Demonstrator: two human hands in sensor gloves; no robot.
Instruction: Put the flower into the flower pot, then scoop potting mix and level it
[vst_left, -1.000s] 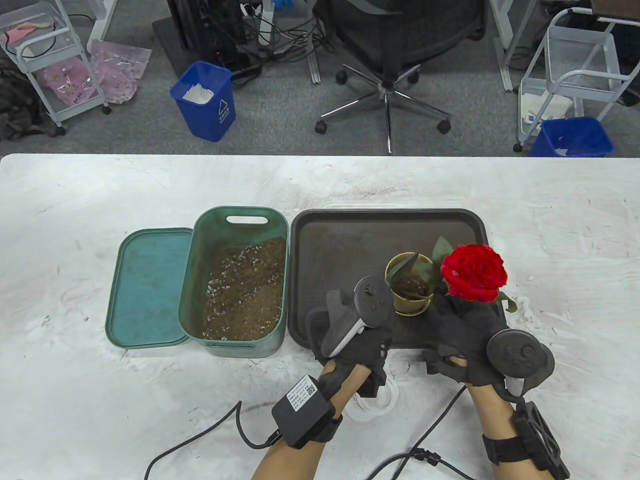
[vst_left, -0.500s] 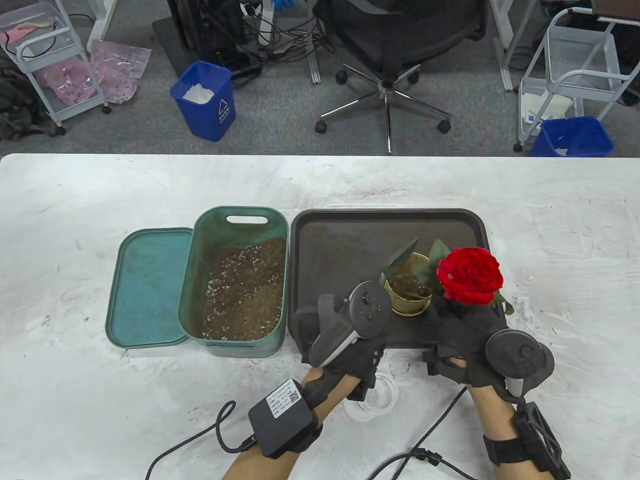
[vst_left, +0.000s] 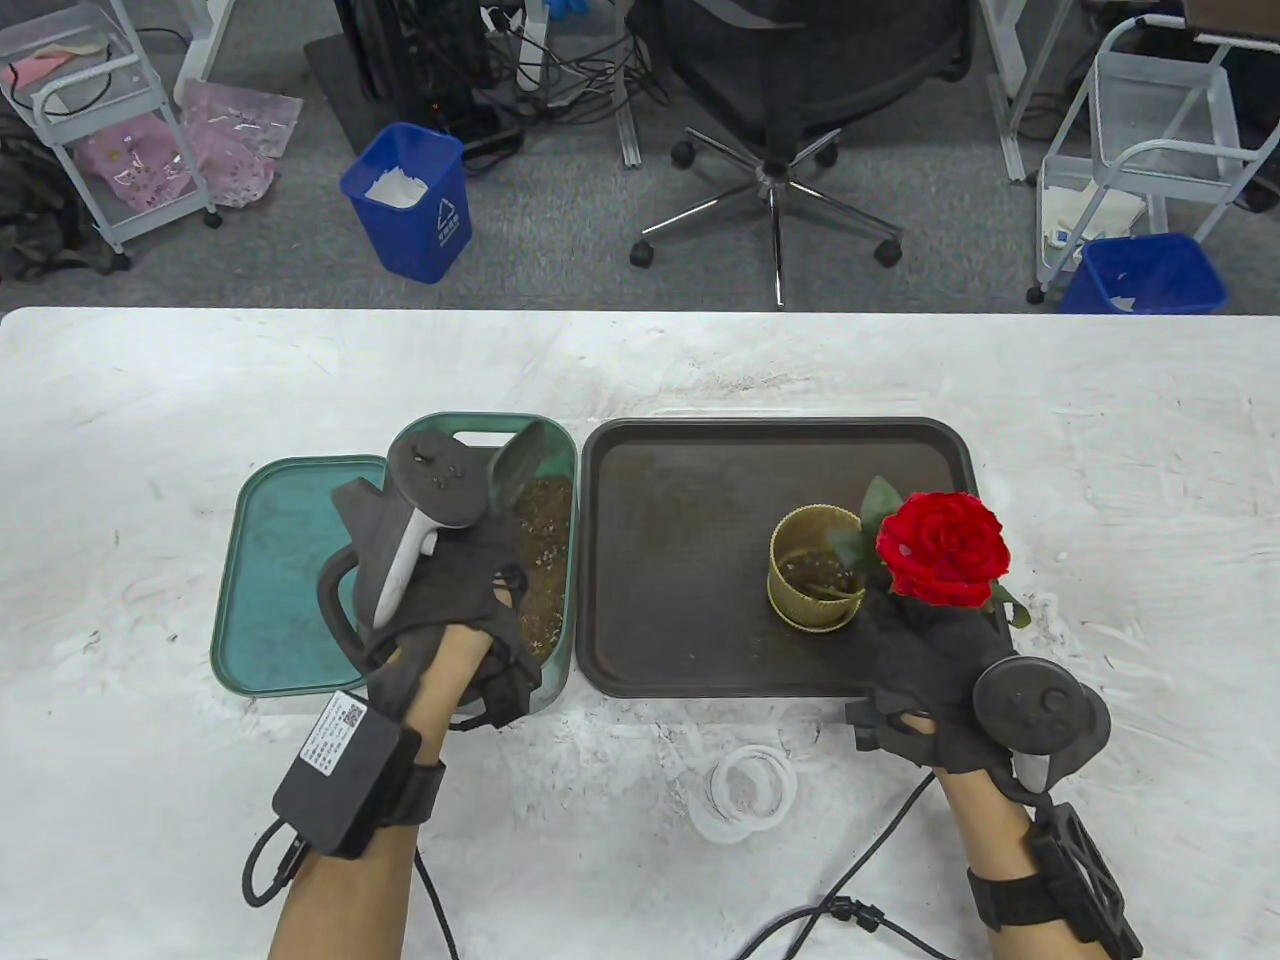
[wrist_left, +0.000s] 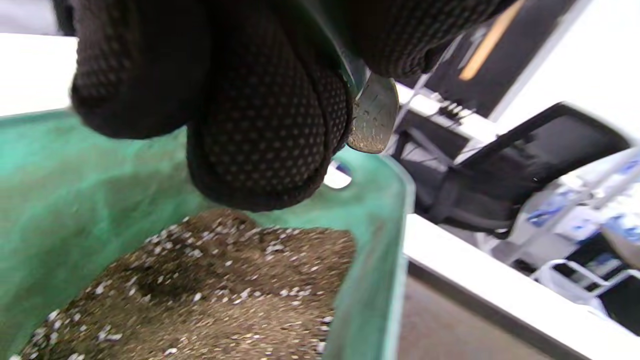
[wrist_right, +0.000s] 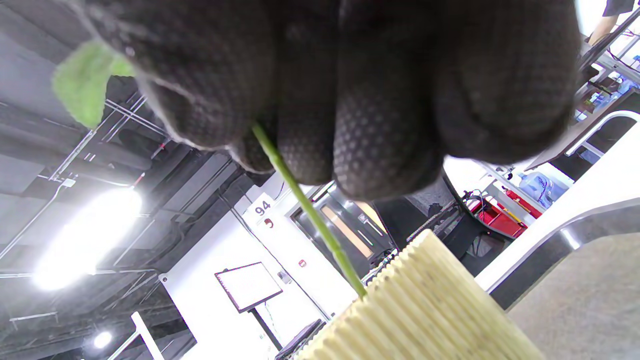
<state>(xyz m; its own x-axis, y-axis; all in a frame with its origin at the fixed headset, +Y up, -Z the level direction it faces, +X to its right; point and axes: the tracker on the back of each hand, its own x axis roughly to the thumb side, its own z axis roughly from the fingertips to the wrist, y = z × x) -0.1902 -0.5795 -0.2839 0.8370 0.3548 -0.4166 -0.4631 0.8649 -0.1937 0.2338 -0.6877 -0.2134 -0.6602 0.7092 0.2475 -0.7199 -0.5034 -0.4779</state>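
Left hand hovers over the green bin of potting mix, and its fingers are curled around the handle of a small scoop. In the left wrist view the dusty blade of the scoop sticks out past the fingertips, above the soil and not yet in it. The blade points away from the person, toward the far end of the bin, so the long axis of the scoop runs along the length of the bin. The soil lies directly under this hand.

Right hand pinches the thin green stem of the red rose and holds the flower up. The stem goes down from its fingers into the ribbed gold flower pot, which stands on the dark tray, just to the left of and beyond this hand.

I judge that the flower is already placed and the scooping is in hand. The coming move depends on one relation: the pot lies to the right of the left hand, across the wall of the bin and the tray edge. The left hand must therefore dip the scoop down first and then carry it sideways to the right.
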